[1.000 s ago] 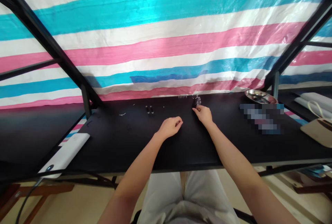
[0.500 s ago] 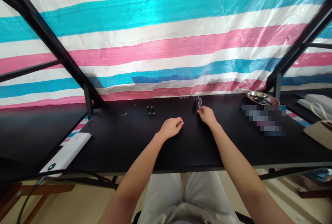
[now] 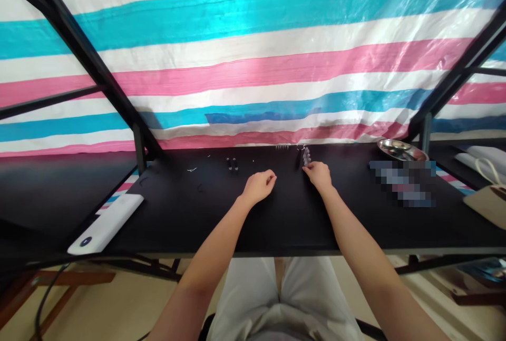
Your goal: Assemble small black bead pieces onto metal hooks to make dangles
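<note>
My left hand (image 3: 259,187) hovers over or rests on the black table (image 3: 190,214), its fingers curled in with the tips together; whatever they hold, if anything, is hidden. To its right, my right hand (image 3: 319,176) has thumb and forefinger pinched at the near end of a small clear, lumpy strip (image 3: 306,156). Whether the fingertips grip the strip or only touch it is too small to tell. A dark slim piece (image 3: 299,158) lies just left of the strip, and a thin pale wire-like loop (image 3: 301,147) sits behind it.
Two short dark pieces with pale ends (image 3: 232,164), a white thread-like scrap (image 3: 192,169) and a row of small pale bits (image 3: 282,147) lie toward the back. At right are a shiny metal dish (image 3: 403,150) and a blurred-out patch. A white power strip-like box (image 3: 106,225) lies left.
My left hand has shifted slightly left and away from me, its fingers a little more curled. My right hand stays by the lumpy strip. The whole view has moved slightly.
</note>
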Tool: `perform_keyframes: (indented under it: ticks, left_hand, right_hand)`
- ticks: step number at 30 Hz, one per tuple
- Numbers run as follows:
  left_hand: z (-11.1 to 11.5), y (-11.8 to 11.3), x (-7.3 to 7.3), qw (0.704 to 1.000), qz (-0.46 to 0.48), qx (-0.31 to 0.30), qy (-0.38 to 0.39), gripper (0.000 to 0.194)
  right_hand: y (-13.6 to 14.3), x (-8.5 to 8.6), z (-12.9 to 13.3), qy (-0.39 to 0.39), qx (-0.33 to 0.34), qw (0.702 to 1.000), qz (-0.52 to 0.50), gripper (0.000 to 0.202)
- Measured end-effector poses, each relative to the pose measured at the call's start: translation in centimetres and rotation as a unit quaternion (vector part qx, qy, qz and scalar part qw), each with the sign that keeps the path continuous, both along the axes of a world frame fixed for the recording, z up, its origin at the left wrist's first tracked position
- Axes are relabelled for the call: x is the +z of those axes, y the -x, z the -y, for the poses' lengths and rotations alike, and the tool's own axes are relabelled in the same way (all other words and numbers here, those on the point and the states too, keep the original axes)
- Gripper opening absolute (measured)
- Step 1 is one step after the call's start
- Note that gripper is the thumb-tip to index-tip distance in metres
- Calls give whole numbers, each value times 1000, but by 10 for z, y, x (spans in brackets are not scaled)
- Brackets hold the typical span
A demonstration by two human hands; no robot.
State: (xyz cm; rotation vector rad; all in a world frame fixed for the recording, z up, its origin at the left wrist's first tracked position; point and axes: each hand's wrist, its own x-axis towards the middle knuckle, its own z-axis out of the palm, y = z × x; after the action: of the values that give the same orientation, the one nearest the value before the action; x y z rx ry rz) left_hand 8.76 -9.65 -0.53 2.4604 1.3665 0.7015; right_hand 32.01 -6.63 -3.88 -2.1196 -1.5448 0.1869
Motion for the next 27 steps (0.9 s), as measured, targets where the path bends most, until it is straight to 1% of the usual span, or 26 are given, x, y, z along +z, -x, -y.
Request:
perform_keyframes:
  ticks: [2,4,6,8,10,12,15,17,21,27]
  left_hand:
    - [0,0,3,1000,2,30,-1,21]
    - [0,2,7,997,8,80,-11,22]
    - [-1,7,13,988,20,150,-31,23]
    - [-3,15,20,973,30,224,-52,26]
    - [-6,24,25,956,31,285,-58,31]
    - [-9,32,28,945,22,323,-42,38]
    - [-15,40,25,942,5,335,-3,46]
    - [-19,43,21,943,-5,332,8,46]
    - [-25,46,14,939,-18,343,10,45]
    - [-29,50,10,938,-28,344,21,41]
  right_hand:
    - [0,1,1,9,-1,1000,1,23]
    - [0,3,4,19,0,1000,9,26]
    - [0,7,8,28,3,999,22,29]
    - [2,13,15,28,4,999,34,30]
    - [7,22,21,4,-3,999,39,34]
    - [14,29,26,-47,-11,998,38,40]
    - [24,35,31,-124,9,992,31,44]
    - [28,36,33,-156,33,987,27,44]
    - [31,35,34,-191,62,979,17,45]
    - [34,35,36,-217,100,971,18,44]
